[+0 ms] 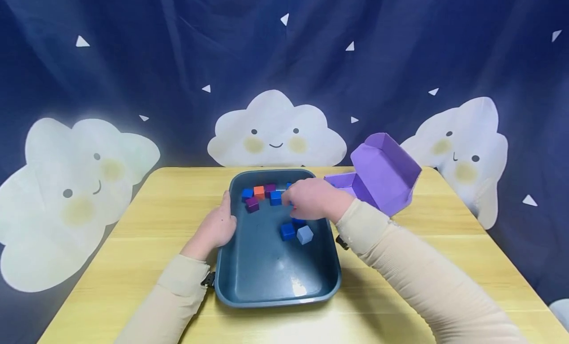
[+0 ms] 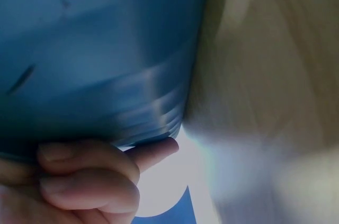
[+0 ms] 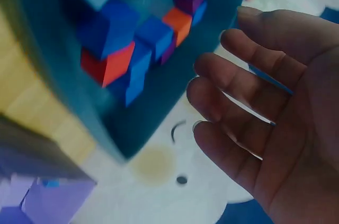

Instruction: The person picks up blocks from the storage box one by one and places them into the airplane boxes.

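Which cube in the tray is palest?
The light blue cube, right of a dark blue cube in the head view; other visible cubes are deeper-coloured.

Head view: bright, mostly sharp. Glare spot inside the dark teal rectangular plastic tray [image 1: 262, 265], near end; washed-out patch on the pale yellow wooden surface [image 1: 129, 265] in front of the tray; soft shadow right of it. Left wrist view: dim, tray wall smeared, white blown out beyond it. Right wrist view: muted light, tray rim blurred.
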{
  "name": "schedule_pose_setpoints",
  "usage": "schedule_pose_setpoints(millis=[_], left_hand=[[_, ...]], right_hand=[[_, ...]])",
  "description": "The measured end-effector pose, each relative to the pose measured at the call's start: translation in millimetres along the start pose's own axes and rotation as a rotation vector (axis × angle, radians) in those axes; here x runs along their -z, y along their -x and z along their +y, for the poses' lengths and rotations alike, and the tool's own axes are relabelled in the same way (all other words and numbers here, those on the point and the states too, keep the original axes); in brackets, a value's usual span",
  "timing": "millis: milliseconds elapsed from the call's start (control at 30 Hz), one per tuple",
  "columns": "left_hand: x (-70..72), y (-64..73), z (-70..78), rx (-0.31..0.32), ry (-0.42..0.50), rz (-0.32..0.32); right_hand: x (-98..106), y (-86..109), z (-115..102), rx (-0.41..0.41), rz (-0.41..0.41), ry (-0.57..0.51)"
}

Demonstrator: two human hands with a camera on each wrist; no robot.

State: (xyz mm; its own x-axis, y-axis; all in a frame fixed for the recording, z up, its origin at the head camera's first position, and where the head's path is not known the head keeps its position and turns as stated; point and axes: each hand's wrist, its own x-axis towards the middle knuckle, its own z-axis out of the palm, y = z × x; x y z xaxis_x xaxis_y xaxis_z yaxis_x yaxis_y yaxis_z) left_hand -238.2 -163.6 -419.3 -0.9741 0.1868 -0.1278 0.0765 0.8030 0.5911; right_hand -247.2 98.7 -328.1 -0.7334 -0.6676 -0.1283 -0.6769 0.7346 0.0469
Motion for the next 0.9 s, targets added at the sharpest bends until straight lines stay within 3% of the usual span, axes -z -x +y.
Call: schedule_pose_setpoints(millis=[167,333,700,900], left_hand=[[-0.3,0.7,-2.6,0.004,0.019,-0.004],[-0.5,0.5,-2.6,0.006,0.034,-0.001],[-0.6,0.9,-1.2,0.015,0.054,-0.006],[0.5,2.8,0.2,0.006,0.060,-0.014]], right_hand=[[-7,-10.0,-17,-0.028,-0.115,0.021],[-16,-15.5,-24,-0.043,-0.173,0.009],[-24,-17.7,-32,-0.029,-0.174,0.018],[-27,-20.1,-36,-0.061,-0.184,0.060]])
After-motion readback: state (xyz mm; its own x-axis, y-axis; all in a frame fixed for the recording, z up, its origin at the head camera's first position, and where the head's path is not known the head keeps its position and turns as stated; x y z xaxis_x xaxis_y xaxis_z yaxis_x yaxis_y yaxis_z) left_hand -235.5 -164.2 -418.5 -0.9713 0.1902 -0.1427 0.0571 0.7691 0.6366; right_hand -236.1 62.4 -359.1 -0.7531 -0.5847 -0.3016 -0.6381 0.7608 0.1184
